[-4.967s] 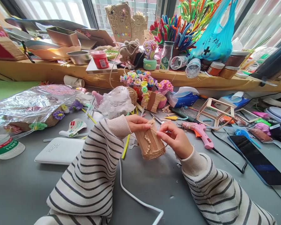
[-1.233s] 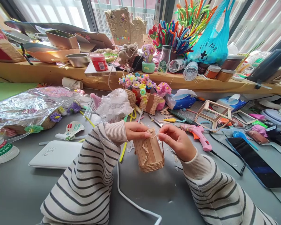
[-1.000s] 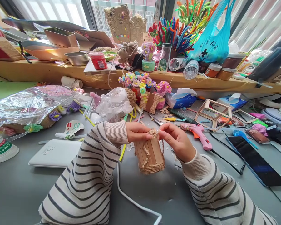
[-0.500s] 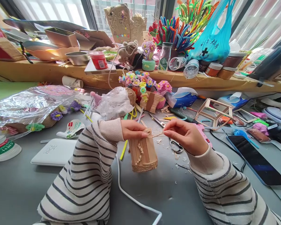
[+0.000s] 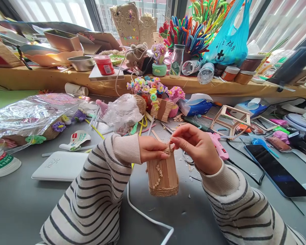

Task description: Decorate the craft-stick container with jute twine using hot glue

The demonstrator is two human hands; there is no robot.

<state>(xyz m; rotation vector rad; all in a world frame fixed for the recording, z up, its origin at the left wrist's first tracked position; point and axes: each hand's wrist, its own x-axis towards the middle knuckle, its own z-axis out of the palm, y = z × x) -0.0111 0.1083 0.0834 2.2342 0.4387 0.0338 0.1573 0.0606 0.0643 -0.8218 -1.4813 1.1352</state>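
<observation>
In the middle of the head view I see a small container (image 5: 165, 172) faced with wooden craft sticks, twine wound round its bottom edge and a line of pale beads on its front. My left hand (image 5: 153, 148) grips it by the top rim. Thumb and fingers of my right hand (image 5: 187, 144) pinch a thin strand of twine (image 5: 171, 146) close to that rim. The container is tilted slightly and appears held just above the grey table. Its far side is hidden.
A pink glue gun (image 5: 218, 146) with a black cable lies right of my right hand, near a phone (image 5: 276, 170). Scissors (image 5: 168, 127) lie behind the hands. A white power bank (image 5: 58, 166) is at left; a white cable (image 5: 145, 212) crosses the front.
My right hand has moved left, so the strand between the hands is shorter. My left hand and the container have shifted right and slightly down.
</observation>
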